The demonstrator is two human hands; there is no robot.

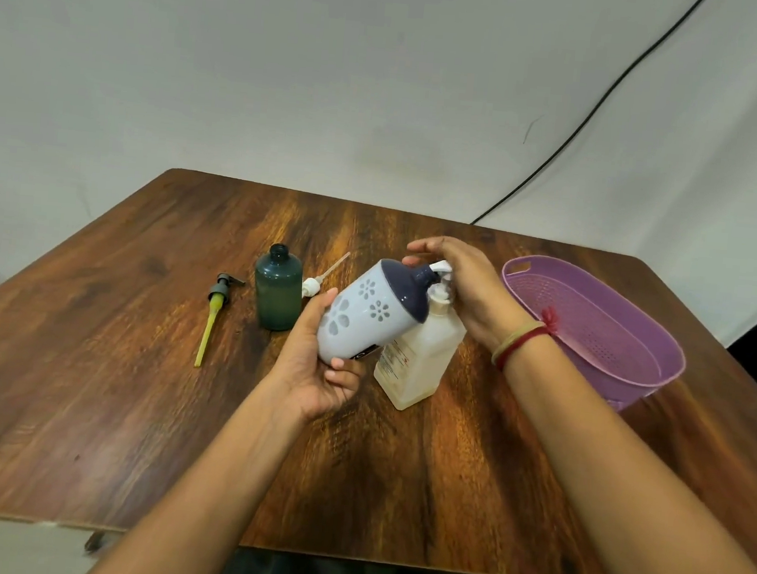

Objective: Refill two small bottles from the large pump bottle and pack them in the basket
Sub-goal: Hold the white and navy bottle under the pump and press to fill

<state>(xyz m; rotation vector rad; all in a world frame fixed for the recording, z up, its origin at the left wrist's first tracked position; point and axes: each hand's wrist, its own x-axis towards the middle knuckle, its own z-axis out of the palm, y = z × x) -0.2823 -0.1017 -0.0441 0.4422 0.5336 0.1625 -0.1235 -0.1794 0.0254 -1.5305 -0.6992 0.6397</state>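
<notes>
My left hand (315, 363) grips the base of a white floral bottle (367, 313) with a dark blue top, tilted so its open neck meets the nozzle of the large pump bottle (416, 358). That pale, cream-filled bottle stands upright on the table. My right hand (464, 285) rests on its white pump head, fingers curved over it. A dark green bottle (277, 291) stands open to the left. Its grey pump (217, 309) with a yellow tube lies further left. A white pump (317, 281) lies behind the green bottle. The purple basket (601, 333) sits at the right.
A wooden table (128, 402) carries everything, its near edge at the bottom of the view. A black cable (588, 117) runs down the white backdrop behind the table's far right corner.
</notes>
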